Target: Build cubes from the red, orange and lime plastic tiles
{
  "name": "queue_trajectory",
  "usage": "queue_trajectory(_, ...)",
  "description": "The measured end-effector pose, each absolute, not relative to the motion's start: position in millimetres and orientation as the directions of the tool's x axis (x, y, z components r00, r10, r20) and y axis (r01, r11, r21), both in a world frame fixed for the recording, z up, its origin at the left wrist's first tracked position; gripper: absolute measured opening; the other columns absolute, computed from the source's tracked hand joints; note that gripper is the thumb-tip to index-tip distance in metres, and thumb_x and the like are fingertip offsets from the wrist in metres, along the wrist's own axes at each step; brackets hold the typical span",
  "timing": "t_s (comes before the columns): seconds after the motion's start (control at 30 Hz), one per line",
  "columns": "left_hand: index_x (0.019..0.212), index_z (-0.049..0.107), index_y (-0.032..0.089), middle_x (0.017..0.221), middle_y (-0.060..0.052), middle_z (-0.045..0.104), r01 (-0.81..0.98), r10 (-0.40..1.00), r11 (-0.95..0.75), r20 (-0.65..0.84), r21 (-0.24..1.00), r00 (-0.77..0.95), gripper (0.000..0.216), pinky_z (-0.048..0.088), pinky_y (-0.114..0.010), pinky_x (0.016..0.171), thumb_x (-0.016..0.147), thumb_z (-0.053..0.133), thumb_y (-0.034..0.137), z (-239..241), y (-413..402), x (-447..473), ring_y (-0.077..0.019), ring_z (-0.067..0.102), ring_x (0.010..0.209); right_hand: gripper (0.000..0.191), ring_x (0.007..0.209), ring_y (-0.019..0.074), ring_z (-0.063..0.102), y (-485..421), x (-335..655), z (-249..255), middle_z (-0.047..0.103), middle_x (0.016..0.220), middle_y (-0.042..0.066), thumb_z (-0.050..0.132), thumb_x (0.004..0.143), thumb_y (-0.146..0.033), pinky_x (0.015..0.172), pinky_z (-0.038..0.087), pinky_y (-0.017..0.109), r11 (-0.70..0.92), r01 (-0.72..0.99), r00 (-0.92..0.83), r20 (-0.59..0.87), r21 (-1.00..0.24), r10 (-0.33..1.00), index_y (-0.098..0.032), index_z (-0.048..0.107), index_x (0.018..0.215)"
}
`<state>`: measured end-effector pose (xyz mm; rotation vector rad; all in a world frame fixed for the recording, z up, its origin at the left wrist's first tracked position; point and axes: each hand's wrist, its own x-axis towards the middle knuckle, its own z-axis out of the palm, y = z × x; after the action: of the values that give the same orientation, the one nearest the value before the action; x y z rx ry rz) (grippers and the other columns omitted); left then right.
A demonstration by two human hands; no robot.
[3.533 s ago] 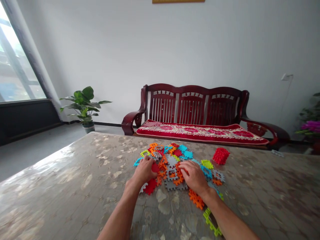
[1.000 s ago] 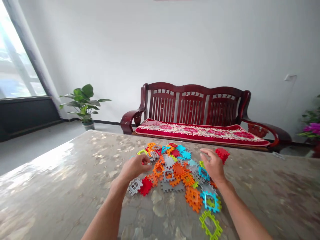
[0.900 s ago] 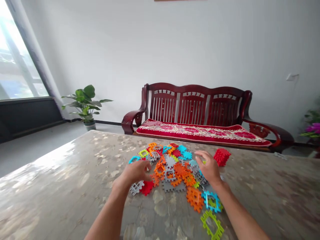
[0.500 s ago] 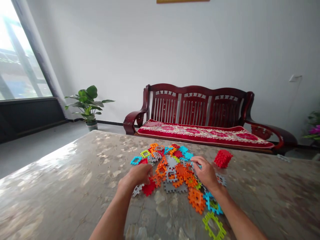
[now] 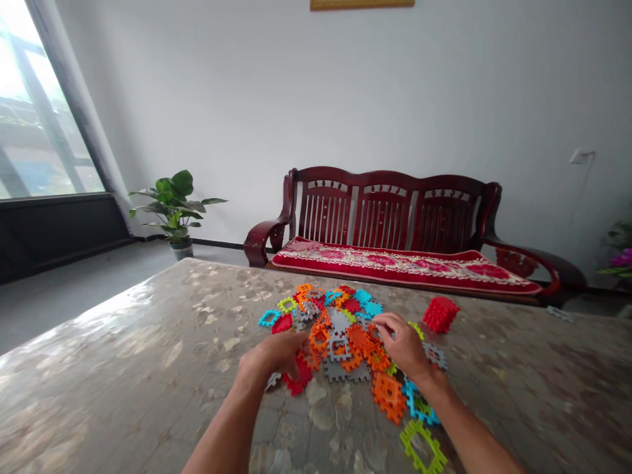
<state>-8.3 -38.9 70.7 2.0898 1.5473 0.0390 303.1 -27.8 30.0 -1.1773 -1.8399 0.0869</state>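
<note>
A pile of flat interlocking plastic tiles (image 5: 345, 326), orange, grey, cyan, red and green, lies on the marbled table (image 5: 148, 375). My left hand (image 5: 273, 357) rests at the pile's near left edge, its fingers curled onto a red tile (image 5: 299, 379). My right hand (image 5: 403, 343) is on the right side of the pile, fingers bent and pinched together among orange and grey tiles; what they grip is hidden. A red cube (image 5: 441, 313) built of tiles stands just beyond the right hand. An orange tile (image 5: 388, 396) and a green frame tile (image 5: 421, 449) lie by my right forearm.
A dark red wooden bench (image 5: 390, 220) with a red patterned cushion stands behind the table's far edge. A potted plant (image 5: 172, 205) is on the floor at the left, below a large window. Flowers (image 5: 621, 255) show at the far right.
My right hand came back from near the red cube into the pile. My left hand slid toward me onto the red tile. The camera shifted a little.
</note>
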Motion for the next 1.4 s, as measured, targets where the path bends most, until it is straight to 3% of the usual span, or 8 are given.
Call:
queue_trajectory(0.23,0.077,0.065,0.022,0.064,0.007,0.056,0.816,0.901,-0.142,-0.268,0.561,0.341,0.031,0.031,-0.022,0.056,0.05,0.061,0.007,67,-35,-9,-0.013,0.049,0.061,0.024,0.088,0.02,0.069,-28,304,30,0.074,0.092,0.004,0.049,0.086,-0.019,0.08,0.056,0.033,0.532,0.686,-0.12,0.644,-0.496,0.756,-0.025,0.072,0.09)
queue_trajectory(0.37,0.065,0.058,0.019,0.057,0.007,0.048,0.683,0.966,-0.203,0.03,0.702,0.257,0.016,0.029,-0.022,0.055,0.055,0.056,0.007,68,-27,-2,-0.0102,0.044,0.057,0.023,0.088,0.0203,0.069,-30,301,34,0.074,0.092,0.004,0.05,0.085,-0.02,0.081,0.055,0.033,0.524,0.674,-0.107,0.634,-0.52,0.766,-0.025,0.072,0.089)
queue_trajectory(0.5,0.068,0.056,0.019,0.062,0.005,0.056,0.479,0.957,-0.289,0.268,0.829,0.113,0.009,0.037,-0.022,0.058,0.064,0.059,0.011,65,-22,23,-0.0109,0.051,0.06,0.019,0.08,0.0193,0.069,-38,288,44,0.074,0.09,0.004,0.055,0.086,-0.027,0.075,0.055,0.031,0.496,0.595,-0.094,0.558,-0.633,0.825,-0.024,0.072,0.092)
queue_trajectory(0.73,0.07,0.057,0.021,0.076,0.0,0.065,0.432,0.81,-0.562,0.575,0.705,0.116,0.016,0.047,-0.025,0.073,0.07,0.053,0.006,55,-36,63,-0.0145,0.061,0.077,0.05,0.08,0.0204,0.068,-53,261,56,0.073,0.091,0.004,0.073,0.076,-0.046,0.074,0.055,0.033,0.352,0.389,-0.193,0.299,-0.851,0.935,-0.022,0.066,0.119)
queue_trajectory(0.93,0.074,0.056,0.021,0.087,0.0,0.067,0.374,0.643,-0.74,0.752,0.559,0.147,0.023,0.05,-0.024,0.078,0.07,0.05,0.0,46,-43,72,-0.0129,0.064,0.084,0.039,0.086,0.0213,0.067,-54,255,56,0.073,0.097,0.006,0.073,0.076,-0.043,0.08,0.054,0.034,0.324,0.247,-0.2,0.279,-0.913,0.939,-0.021,0.069,0.107)
queue_trajectory(1.2,0.086,0.062,0.023,0.109,-0.005,0.068,0.554,0.66,-0.671,0.738,0.493,0.142,0.013,0.051,-0.03,0.089,0.082,0.054,0.014,45,-36,61,-0.0176,0.065,0.102,0.037,0.076,0.0189,0.067,-50,263,63,0.073,0.084,0.002,0.075,0.071,-0.039,0.073,0.054,0.031,0.366,0.475,-0.061,0.385,-0.8,0.921,-0.023,0.07,0.105)
queue_trajectory(1.3,0.096,0.064,0.022,0.115,-0.007,0.065,0.663,0.681,-0.529,0.731,0.53,-0.041,0.015,0.047,-0.034,0.099,0.086,0.053,0.025,51,-25,32,-0.0207,0.061,0.111,0.043,0.083,0.021,0.068,-31,300,69,0.074,0.094,0.005,0.07,0.074,-0.046,0.078,0.053,0.033,0.327,0.575,0.149,0.489,-0.75,0.86,-0.023,0.068,0.11)
queue_trajectory(1.4,0.109,0.063,0.022,0.115,-0.007,0.062,0.74,0.701,-0.243,0.641,0.627,-0.314,0.028,0.046,-0.037,0.101,0.085,0.051,0.031,53,-16,-6,-0.0229,0.059,0.11,0.054,0.094,0.0246,0.067,-13,354,73,0.071,0.113,0.011,0.065,0.075,-0.054,0.084,0.052,0.037,0.239,0.634,0.371,0.561,-0.735,0.74,-0.021,0.064,0.117)
